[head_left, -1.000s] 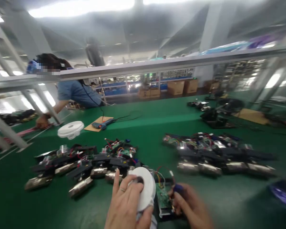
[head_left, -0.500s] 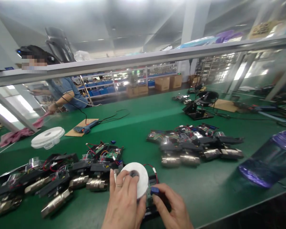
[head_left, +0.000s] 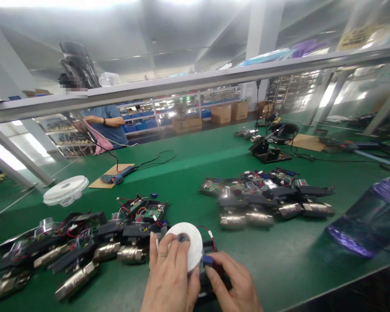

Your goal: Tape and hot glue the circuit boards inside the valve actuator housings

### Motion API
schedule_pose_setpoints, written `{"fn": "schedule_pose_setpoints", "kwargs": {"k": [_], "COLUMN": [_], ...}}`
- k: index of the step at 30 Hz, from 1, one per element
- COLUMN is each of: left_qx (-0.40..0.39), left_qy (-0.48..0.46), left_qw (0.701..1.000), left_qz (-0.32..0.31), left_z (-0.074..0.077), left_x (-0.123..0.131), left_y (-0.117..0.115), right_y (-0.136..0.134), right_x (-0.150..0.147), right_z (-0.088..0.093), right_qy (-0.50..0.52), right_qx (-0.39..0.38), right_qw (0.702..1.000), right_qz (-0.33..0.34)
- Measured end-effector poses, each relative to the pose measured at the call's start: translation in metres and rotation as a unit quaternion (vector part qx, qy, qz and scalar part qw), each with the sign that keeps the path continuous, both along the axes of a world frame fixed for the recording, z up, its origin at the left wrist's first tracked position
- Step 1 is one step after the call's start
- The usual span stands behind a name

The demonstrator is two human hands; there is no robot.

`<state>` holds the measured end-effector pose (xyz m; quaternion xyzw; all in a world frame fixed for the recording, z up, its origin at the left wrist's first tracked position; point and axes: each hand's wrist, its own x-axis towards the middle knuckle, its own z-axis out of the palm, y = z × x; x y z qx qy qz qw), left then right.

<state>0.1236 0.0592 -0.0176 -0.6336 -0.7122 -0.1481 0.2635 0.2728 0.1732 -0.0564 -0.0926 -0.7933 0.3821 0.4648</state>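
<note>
My left hand (head_left: 169, 273) is closed on a white roll of tape (head_left: 192, 245), its fingertips at the dark core. Between the thumb and forefinger of my right hand (head_left: 235, 279) is a small blue block (head_left: 207, 260), close to the roll's right edge. Below both hands lies a black-cased part (head_left: 206, 297), mostly hidden by them. A red wire with a white plug (head_left: 210, 234) sticks up behind the roll. Left of my left hand, metal valves (head_left: 131, 253) with black housings and exposed circuit boards (head_left: 152, 212) lie in a group.
More valve assemblies (head_left: 260, 219) lie right of centre. A purple-tinted bottle (head_left: 364, 225) stands at the right edge. Farther back are a glue gun (head_left: 118, 175) on cardboard, white discs (head_left: 66, 189) and a black stand (head_left: 268, 151). A person (head_left: 108, 125) behind the bench holds a pink cloth (head_left: 99, 138).
My right hand has shifted slightly left with the blue block, closer to the roll. My left hand stays put. The person has moved right and lifted the pink cloth off the bench.
</note>
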Motion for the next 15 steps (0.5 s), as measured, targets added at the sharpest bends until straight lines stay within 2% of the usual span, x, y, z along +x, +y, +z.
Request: {"fn": "schedule_pose_setpoints", "kwargs": {"k": [5, 8, 10, 13, 15], "left_qx": [-0.001, 0.017, 0.058, 0.143, 0.190], "left_qy": [-0.011, -0.028, -0.051, -0.067, -0.052], "left_qw": [1.000, 0.999, 0.997, 0.986, 0.977], "left_qz": [-0.006, -0.017, -0.002, 0.053, 0.084], "left_z": [-0.004, -0.013, -0.022, -0.036, -0.041], "left_x": [-0.001, 0.004, 0.013, 0.030, 0.041], "left_y": [0.000, 0.003, 0.006, 0.012, 0.015], "right_y": [-0.001, -0.002, -0.003, -0.008, -0.013], "right_x": [-0.001, -0.001, -0.001, -0.003, -0.006], "right_z": [0.000, -0.003, -0.006, -0.011, -0.014], "right_qy": [-0.016, -0.012, -0.009, -0.017, -0.023], "right_qx": [0.032, 0.057, 0.062, 0.022, -0.051], "right_qw": [0.999, 0.998, 0.997, 0.997, 0.994], "right_qz": [-0.007, -0.032, -0.050, -0.071, -0.097]}}
